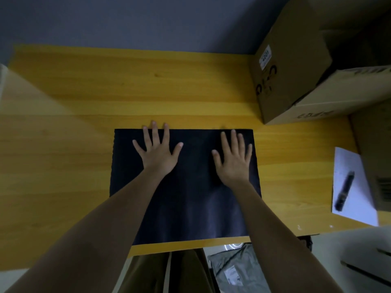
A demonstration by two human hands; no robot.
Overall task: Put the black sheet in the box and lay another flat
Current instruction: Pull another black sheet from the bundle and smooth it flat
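A black sheet [190, 199] lies flat on the yellow wooden table [127, 87], near its front edge. My left hand [158, 152] rests palm down on the sheet's far left part, fingers spread, fingertips reaching just past the far edge. My right hand [233, 158] presses flat on the far right part, fingers spread. Neither hand holds anything. A tall open cardboard box [289, 66] stands at the table's far right corner, its inside hidden from here.
A second cardboard box [338, 96] leans beside the tall one. At the right edge lies a white paper [357, 208] with a black marker [344, 190] on it. Grey plastic bags [237, 269] lie on the floor below the table.
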